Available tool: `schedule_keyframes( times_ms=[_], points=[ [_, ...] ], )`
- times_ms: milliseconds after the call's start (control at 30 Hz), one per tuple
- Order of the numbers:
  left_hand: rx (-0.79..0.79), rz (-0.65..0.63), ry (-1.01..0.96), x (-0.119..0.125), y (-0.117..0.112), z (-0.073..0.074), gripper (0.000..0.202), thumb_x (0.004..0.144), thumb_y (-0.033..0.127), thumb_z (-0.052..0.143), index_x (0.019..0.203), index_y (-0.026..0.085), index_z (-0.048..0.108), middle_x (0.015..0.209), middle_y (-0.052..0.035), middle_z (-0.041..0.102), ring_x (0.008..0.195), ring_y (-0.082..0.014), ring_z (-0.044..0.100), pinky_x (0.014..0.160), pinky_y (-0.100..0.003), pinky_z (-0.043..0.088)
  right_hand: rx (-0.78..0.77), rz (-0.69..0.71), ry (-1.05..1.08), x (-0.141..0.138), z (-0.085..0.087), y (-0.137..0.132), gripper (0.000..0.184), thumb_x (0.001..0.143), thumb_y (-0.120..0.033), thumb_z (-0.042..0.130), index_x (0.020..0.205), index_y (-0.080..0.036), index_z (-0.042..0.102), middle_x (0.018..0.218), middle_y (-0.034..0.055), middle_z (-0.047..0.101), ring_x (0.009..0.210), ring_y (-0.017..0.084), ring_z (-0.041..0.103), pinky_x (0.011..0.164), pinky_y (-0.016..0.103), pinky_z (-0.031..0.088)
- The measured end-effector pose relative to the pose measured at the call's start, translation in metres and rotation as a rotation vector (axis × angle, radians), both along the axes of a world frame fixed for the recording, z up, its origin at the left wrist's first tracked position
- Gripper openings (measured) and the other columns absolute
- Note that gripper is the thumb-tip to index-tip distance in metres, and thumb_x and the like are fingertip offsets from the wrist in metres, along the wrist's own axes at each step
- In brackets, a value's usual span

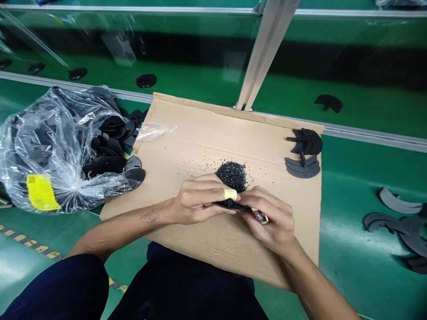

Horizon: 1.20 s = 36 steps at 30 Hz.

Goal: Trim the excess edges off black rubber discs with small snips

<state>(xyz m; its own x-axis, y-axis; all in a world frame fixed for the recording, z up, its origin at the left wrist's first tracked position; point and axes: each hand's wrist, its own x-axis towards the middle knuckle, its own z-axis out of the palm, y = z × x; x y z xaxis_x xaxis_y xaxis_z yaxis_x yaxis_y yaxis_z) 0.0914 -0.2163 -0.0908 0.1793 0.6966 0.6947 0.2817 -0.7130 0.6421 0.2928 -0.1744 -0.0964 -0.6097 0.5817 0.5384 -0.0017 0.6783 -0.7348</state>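
Note:
In the middle of the view my left hand [203,200] grips a thin, curved black plastic part [240,207]. Pale yellow tape [230,194] wraps one of its fingers. My right hand [271,218], closed at the part's other end, holds a small tool with a shiny metal end [260,216]. Most of that tool is hidden in the fingers, so its exact kind does not show. Just beyond both hands lies a heap of black plastic shavings [232,174] on a cardboard sheet [200,129].
Left of the cardboard, a clear plastic bag [63,151] spills black parts [108,155]. Several black parts [304,151] rest at the cardboard's right edge, others [400,222] on the green floor at right. A metal frame post [263,49] rises behind the sheet.

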Motion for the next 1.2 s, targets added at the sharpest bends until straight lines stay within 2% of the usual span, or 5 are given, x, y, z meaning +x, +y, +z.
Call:
schedule_keyframes(
  times_ms=[267, 400, 467, 667, 1200],
  points=[
    [-0.132, -0.029, 0.098, -0.005, 0.001, -0.002, 0.028, 0.096, 0.024, 0.063, 0.120, 0.010, 0.065, 0.100, -0.0134, 0.075, 0.093, -0.0174, 0.071, 0.080, -0.031, 0.060, -0.095, -0.084, 0.020, 0.000, 0.005, -0.003, 0.017, 0.087, -0.008, 0.066, 0.099, -0.021, 0.068, 0.088, 0.0061, 0.072, 0.076, 0.019, 0.069, 0.067, 0.033, 0.056],
    [-0.130, 0.032, 0.125, -0.011, 0.003, -0.001, 0.027, 0.092, 0.021, 0.069, 0.116, 0.010, 0.067, 0.090, -0.0094, 0.075, 0.078, -0.0130, 0.070, 0.068, -0.023, 0.058, -0.183, -0.156, -0.039, 0.003, 0.013, 0.004, 0.015, 0.090, -0.017, 0.065, 0.104, -0.022, 0.067, 0.090, 0.0054, 0.073, 0.079, 0.019, 0.070, 0.069, 0.031, 0.056],
    [-0.116, 0.036, 0.136, -0.012, 0.004, -0.001, 0.025, 0.090, 0.022, 0.071, 0.112, 0.011, 0.068, 0.087, -0.0080, 0.074, 0.075, -0.0122, 0.068, 0.067, -0.023, 0.057, -0.131, -0.204, -0.096, 0.006, 0.012, 0.009, 0.016, 0.092, -0.016, 0.062, 0.106, -0.022, 0.066, 0.090, 0.0053, 0.073, 0.079, 0.019, 0.069, 0.069, 0.032, 0.055],
    [-0.094, -0.003, 0.173, -0.009, 0.003, -0.003, 0.021, 0.090, 0.021, 0.072, 0.108, 0.010, 0.069, 0.089, -0.0093, 0.073, 0.079, -0.0138, 0.067, 0.071, -0.027, 0.058, 0.242, -0.223, -0.386, 0.008, -0.003, 0.012, 0.020, 0.092, -0.015, 0.056, 0.109, -0.018, 0.065, 0.090, 0.0086, 0.071, 0.077, 0.021, 0.061, 0.068, 0.036, 0.046],
    [-0.093, -0.008, 0.200, -0.009, 0.002, -0.005, 0.015, 0.091, 0.024, 0.070, 0.101, 0.013, 0.070, 0.089, -0.0078, 0.073, 0.078, -0.0130, 0.066, 0.069, -0.027, 0.057, 0.358, -0.263, -0.478, 0.007, -0.007, 0.008, 0.019, 0.095, -0.015, 0.050, 0.105, -0.016, 0.066, 0.077, 0.0056, 0.066, 0.069, 0.019, 0.053, 0.064, 0.032, 0.041]
  ],
)
